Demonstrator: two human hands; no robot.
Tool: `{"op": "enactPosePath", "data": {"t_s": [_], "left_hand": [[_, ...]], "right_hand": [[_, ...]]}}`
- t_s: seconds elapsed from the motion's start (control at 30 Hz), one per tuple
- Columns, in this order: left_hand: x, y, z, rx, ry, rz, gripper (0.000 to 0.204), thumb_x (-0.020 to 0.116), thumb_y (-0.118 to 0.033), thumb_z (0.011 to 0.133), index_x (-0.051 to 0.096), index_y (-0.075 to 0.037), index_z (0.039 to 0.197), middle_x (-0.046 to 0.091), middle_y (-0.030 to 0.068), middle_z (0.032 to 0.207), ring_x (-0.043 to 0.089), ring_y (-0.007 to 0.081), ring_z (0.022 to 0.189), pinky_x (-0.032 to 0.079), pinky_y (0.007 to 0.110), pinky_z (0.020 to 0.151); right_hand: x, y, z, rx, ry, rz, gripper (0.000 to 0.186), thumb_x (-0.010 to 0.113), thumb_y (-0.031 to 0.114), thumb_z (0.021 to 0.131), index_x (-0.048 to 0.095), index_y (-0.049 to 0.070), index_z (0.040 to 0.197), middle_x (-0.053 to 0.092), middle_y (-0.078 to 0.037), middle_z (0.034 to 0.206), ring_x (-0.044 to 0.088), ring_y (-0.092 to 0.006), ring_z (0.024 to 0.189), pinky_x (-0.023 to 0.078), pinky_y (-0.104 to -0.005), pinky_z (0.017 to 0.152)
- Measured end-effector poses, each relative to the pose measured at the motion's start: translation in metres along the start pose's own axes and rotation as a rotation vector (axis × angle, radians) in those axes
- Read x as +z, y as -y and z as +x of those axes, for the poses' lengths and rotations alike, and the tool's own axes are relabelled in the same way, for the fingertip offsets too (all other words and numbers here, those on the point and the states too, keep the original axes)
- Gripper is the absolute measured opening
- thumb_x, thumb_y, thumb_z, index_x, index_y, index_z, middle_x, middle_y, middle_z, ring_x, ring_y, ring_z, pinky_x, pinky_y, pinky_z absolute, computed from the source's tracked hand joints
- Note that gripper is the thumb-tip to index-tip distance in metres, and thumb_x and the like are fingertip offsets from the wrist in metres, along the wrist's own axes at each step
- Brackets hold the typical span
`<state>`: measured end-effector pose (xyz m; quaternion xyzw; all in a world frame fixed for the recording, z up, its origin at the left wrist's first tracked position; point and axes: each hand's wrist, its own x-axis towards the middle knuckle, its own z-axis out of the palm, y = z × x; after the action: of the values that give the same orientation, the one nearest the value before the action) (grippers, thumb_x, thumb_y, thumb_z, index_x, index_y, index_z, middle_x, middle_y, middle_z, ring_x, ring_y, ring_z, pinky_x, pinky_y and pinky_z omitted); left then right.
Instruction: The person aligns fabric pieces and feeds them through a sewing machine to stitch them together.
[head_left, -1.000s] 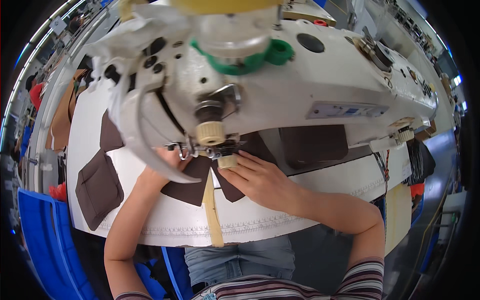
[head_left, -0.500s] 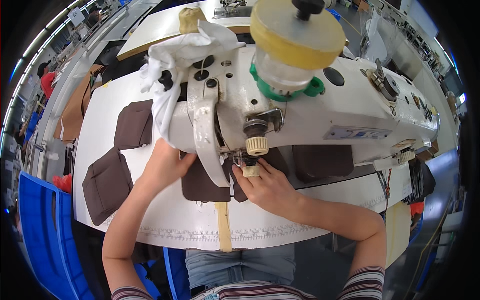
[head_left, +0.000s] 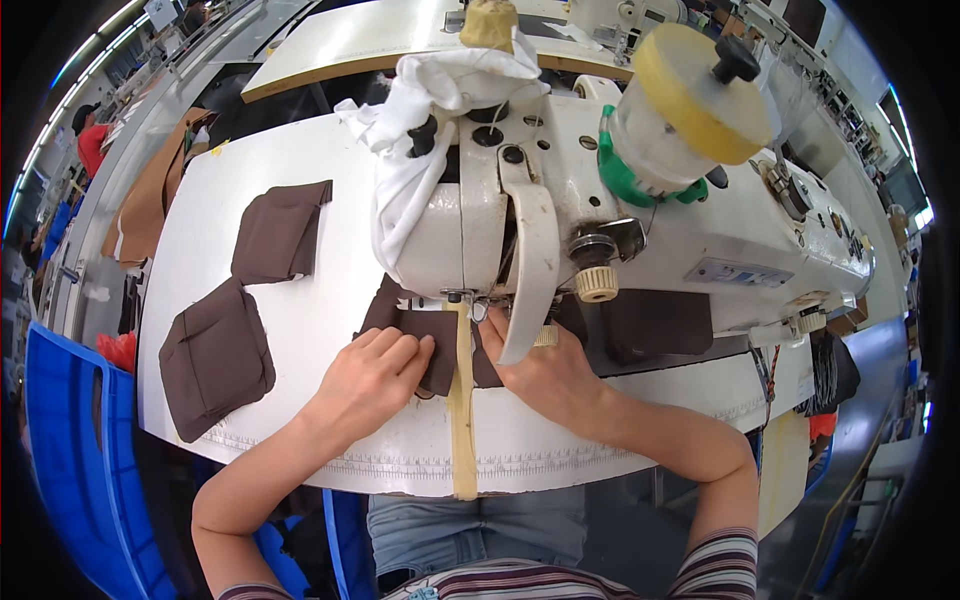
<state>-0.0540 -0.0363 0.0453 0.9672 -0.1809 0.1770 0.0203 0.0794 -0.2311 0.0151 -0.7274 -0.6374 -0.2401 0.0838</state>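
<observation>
Fingers (head_left: pixel 405 352) of the left hand (head_left: pixel 365 385) lie flat and close together on the brown cloth piece (head_left: pixel 425 335) under the sewing machine (head_left: pixel 600 220) needle; the right hand (head_left: pixel 545 375) presses its other side. Its long side runs left to right. It looks like sewing is under way, with 2 more brown pieces (head_left: pixel 215 355) waiting on the worktop (head_left: pixel 320 300).

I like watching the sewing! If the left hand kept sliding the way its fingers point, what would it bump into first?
Probably the tan strip. The left hand lies flat on the brown fabric piece, fingers pointing right, towards that strip.
</observation>
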Motion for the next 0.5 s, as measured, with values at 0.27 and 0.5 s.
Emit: {"op": "enactPosePath", "data": {"t_s": [0.27,0.5], "left_hand": [[-0.004,-0.001,0.017,-0.198,0.101,-0.165,0.058,0.074,-0.006,0.055,0.065,0.003,0.112,0.065,0.0100,0.115,0.059,0.0219,0.087,0.051,0.033,0.075],[0.012,-0.001,0.017,-0.152,0.061,-0.064,0.055,0.074,-0.011,0.063,0.064,-0.003,0.116,0.068,0.0076,0.105,0.062,0.0237,0.089,0.054,0.035,0.072]], "right_hand": [[0.000,0.002,0.003,0.015,-0.001,-0.003,0.041,0.064,0.009,0.068,0.063,-0.007,0.106,0.064,-0.017,0.089,0.061,-0.0272,0.086,0.053,-0.0364,0.084],[-0.002,0.001,0.005,0.015,0.050,-0.012,0.039,0.065,0.009,0.068,0.065,-0.006,0.103,0.062,-0.010,0.077,0.061,-0.0224,0.076,0.052,-0.0319,0.073]]}}
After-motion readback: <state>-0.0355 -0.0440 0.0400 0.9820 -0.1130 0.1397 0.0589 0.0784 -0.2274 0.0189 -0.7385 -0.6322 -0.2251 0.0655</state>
